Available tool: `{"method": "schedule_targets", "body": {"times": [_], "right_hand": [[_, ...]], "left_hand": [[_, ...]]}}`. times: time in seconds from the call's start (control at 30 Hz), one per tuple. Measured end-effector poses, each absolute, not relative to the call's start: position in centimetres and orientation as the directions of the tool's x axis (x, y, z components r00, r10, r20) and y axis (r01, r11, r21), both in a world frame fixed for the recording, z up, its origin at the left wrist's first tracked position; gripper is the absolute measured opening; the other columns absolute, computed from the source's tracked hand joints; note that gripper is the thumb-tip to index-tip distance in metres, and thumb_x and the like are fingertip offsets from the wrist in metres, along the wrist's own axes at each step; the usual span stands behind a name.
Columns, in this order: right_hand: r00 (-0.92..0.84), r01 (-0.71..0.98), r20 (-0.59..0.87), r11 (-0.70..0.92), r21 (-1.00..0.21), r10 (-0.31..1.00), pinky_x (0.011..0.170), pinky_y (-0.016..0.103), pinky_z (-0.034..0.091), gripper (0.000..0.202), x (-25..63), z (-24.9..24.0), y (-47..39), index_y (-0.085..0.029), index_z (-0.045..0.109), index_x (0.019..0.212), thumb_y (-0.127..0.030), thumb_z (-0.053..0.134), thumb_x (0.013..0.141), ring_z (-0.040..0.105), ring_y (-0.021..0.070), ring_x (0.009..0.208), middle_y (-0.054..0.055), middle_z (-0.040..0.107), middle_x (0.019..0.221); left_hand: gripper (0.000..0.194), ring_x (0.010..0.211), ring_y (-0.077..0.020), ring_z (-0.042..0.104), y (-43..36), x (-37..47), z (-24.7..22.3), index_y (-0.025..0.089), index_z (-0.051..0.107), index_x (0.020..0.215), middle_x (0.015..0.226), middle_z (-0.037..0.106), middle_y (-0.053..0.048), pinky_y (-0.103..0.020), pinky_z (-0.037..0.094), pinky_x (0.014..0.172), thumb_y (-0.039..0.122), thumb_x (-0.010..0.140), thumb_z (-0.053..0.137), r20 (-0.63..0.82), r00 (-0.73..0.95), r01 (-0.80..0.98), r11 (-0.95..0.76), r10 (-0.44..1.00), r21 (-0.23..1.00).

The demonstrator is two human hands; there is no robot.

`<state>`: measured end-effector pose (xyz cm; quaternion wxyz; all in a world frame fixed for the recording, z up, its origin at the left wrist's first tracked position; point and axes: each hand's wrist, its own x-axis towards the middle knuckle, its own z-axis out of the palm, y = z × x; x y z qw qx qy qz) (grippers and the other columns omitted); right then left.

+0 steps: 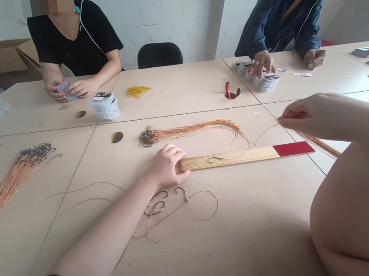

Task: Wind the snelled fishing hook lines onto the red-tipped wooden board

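My left hand [170, 166] grips the left end of a flat wooden strip [243, 156] with a red right end, thumb below and fingers above. A hook [215, 159] lies on the strip, and its thin line rises to the right. That line ends at my right hand [295, 116], whose fingers are pinched together on it. Several loose hooks [159, 205] with curling lines lie just below my left hand. Beyond the strip rests a bundle of hooks [149, 137] with copper-coloured lines [193, 129].
Another hook bundle [33, 155] lies at the left, and copper lines [321, 142] pass under my right arm. Across the table [198, 266] are card stacks [106, 107], yellow bands [138, 91] and red-handled pliers [232, 91]. Two people sit opposite, hands on small packets.
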<state>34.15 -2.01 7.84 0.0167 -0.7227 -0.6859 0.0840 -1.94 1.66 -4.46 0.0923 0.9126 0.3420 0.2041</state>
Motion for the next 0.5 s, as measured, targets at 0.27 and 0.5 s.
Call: {"method": "schedule_targets", "body": {"times": [0.27,0.5], "right_hand": [[0.061,0.994,-0.251,-0.082,-0.074,0.966,0.048,0.026,0.023,0.018,31.3,9.2,-2.2,-0.020,0.039,0.062,-0.032,0.042,0.075,0.027,0.0093,0.049,-0.003,0.039,0.058],[-0.105,0.974,-0.038,0.095,-0.204,0.994,0.042,0.026,0.028,0.015,28.4,9.1,-1.9,-0.021,0.045,0.057,-0.024,0.053,0.070,0.033,0.0090,0.045,-0.003,0.044,0.054]], "left_hand": [[0.047,0.108,-0.0262,0.045,1.5,-2.0,-3.9,0.018,0.057,0.115,0.109,0.058,-0.009,-0.042,0.038,0.096,0.034,0.071,0.061,0.311,0.733,0.526,-0.794,0.605,0.305],[0.050,0.124,-0.0307,0.033,0.3,-1.5,-3.3,0.027,0.051,0.124,0.130,0.050,-0.006,-0.047,0.029,0.099,0.039,0.076,0.056,0.211,0.899,0.345,-0.917,0.384,0.199]]}}
